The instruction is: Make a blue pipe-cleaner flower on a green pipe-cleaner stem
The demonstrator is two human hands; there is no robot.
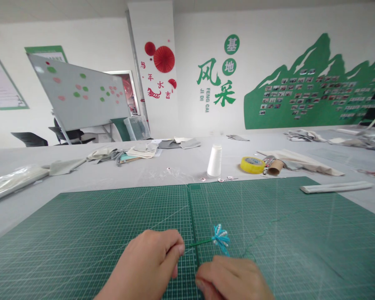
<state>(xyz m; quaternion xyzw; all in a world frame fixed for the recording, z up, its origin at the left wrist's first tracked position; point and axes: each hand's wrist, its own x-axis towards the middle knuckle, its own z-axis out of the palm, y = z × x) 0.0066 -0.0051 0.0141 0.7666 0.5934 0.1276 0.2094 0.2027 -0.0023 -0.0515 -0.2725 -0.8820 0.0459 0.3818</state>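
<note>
R hand (234, 277), fingers curled, hold unclear, L hand (150, 260), fingers pinching grn stem (203, 242), blue/wht flower (220, 236) at end, grn mat (112, 225) beneath

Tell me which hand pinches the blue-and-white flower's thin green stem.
The left hand: the thin green stem runs to its fingertips. The right hand is off the visible stem, below the blue-and-white flower.

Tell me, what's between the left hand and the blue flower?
In the head view, a thin green stem runs from the left hand to the blue flower, over the cutting mat.
</note>
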